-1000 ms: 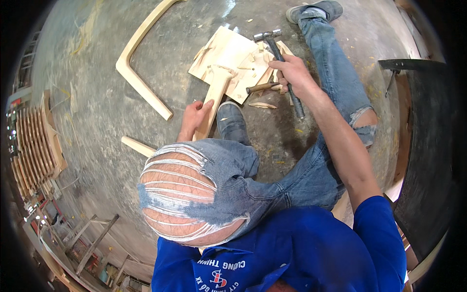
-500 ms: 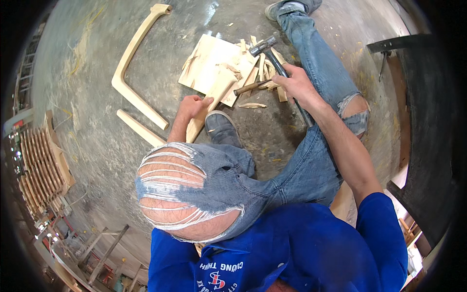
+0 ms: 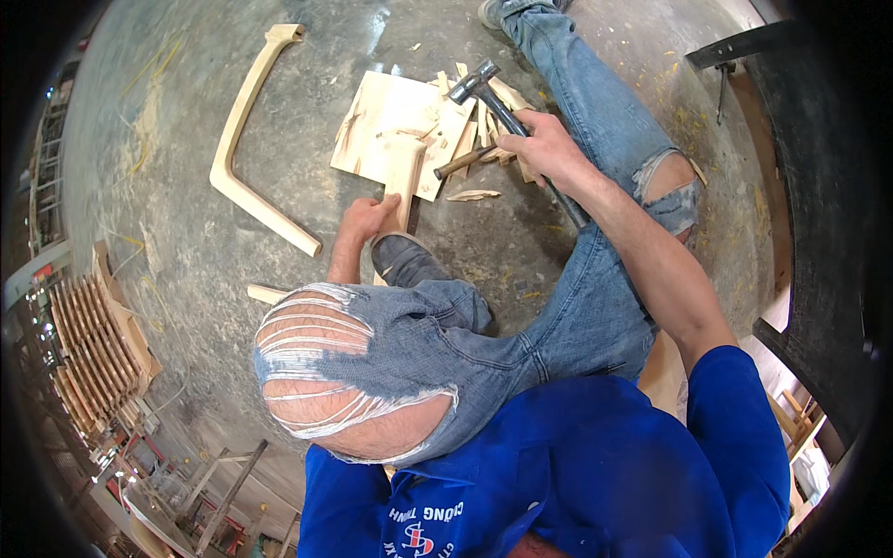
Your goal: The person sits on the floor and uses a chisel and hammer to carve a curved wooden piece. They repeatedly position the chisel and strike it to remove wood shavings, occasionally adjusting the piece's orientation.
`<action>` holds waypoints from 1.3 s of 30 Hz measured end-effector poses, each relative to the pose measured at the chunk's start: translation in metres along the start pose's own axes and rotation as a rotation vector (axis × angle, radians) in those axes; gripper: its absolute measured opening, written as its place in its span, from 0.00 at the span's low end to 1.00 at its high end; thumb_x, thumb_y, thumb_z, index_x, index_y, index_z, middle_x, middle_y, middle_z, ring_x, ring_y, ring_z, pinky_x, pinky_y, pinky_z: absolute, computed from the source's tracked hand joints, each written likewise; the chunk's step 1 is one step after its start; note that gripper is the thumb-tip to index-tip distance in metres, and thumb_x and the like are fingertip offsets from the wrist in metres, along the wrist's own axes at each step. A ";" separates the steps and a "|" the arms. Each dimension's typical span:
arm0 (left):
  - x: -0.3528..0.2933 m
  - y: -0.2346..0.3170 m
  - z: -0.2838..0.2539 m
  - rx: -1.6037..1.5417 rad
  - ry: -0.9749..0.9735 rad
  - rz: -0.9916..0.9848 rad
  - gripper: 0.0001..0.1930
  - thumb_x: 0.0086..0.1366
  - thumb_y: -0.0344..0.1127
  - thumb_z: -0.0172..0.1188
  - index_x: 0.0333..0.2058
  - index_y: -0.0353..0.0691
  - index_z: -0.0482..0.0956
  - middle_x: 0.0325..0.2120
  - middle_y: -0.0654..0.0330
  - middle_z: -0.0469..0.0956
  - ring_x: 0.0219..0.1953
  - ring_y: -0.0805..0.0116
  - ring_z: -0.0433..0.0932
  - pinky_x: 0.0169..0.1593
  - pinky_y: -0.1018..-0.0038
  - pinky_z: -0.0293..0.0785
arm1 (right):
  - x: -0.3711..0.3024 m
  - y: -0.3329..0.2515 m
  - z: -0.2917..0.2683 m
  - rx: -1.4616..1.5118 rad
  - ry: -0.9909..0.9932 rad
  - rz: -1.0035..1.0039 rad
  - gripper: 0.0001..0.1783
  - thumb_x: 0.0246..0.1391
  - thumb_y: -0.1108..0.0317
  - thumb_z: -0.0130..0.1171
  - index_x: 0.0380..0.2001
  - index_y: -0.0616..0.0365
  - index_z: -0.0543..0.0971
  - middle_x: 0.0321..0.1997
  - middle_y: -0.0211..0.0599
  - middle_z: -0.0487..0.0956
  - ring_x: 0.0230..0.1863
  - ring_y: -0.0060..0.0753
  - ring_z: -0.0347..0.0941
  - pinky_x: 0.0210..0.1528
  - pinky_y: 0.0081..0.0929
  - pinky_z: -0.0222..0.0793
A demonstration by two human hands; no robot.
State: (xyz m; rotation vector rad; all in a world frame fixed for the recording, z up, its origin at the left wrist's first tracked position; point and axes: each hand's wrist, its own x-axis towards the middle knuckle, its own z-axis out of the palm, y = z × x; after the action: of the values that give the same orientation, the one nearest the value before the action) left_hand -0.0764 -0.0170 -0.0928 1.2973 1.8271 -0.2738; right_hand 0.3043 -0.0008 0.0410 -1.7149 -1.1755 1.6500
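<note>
My left hand (image 3: 368, 221) is closed around the edge of a pale wooden piece (image 3: 403, 172). Its far end lies over a flat pale board (image 3: 365, 130) on the floor, and its near part is hidden by my shoe and leg. In my right hand (image 3: 549, 151) is a hammer (image 3: 502, 113), gripped by its dark handle with the head pointing away to the left. A slim tool with a brown handle (image 3: 462, 163), perhaps a chisel, runs into the fingers of the same hand; its other end is hidden.
Wood splinters (image 3: 474, 195) and offcuts lie around the board. A bent wooden chair part (image 3: 233, 139) rests on the floor to the left, near another stick (image 3: 267, 294). Stacked curved slats (image 3: 98, 344) stand far left. A black curved panel (image 3: 809, 186) is at the right.
The wooden piece has turned from a slant to nearly straight ahead, with my left hand still on it. My right hand with the hammer has shifted slightly left in the picture.
</note>
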 end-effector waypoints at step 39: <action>-0.112 0.132 -0.093 -0.092 0.992 1.050 0.08 0.65 0.29 0.74 0.40 0.37 0.84 0.33 0.59 0.82 0.31 0.71 0.84 0.35 0.74 0.83 | -0.001 0.009 0.004 -0.023 0.006 -0.044 0.16 0.59 0.66 0.66 0.46 0.66 0.80 0.22 0.28 0.72 0.12 0.21 0.64 0.11 0.28 0.59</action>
State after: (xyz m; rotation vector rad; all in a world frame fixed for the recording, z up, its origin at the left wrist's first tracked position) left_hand -0.0013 0.0227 0.0841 2.3329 1.5032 1.1776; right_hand 0.3024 -0.0074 0.0332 -1.6946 -1.2252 1.6100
